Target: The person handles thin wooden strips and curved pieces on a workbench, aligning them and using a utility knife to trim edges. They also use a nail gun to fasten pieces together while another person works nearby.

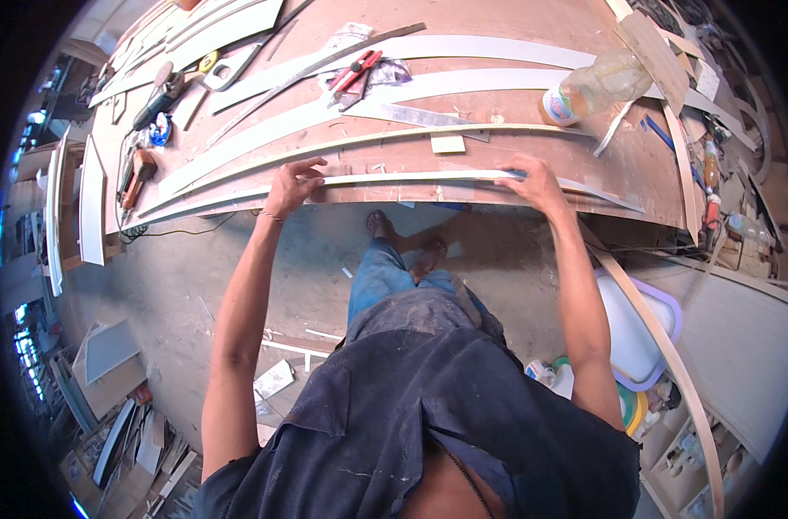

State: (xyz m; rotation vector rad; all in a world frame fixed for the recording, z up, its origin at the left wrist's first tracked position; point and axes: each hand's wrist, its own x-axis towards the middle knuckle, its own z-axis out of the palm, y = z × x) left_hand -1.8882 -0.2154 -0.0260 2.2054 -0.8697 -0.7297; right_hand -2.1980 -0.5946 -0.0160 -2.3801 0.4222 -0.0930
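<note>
A long, thin, curved white strip lies along the near edge of a brown wooden workbench. My left hand presses on the strip with fingers spread near its left-middle. My right hand lies on the same strip further right, fingers pinching its edge. Several more curved white and wood-edged strips lie parallel behind it.
Red-handled pliers and a metal ruler lie mid-bench. A clear plastic bottle lies at the right. A power tool and cable sit at the left. A curved wooden strip leans by a white tray. Scraps litter the floor.
</note>
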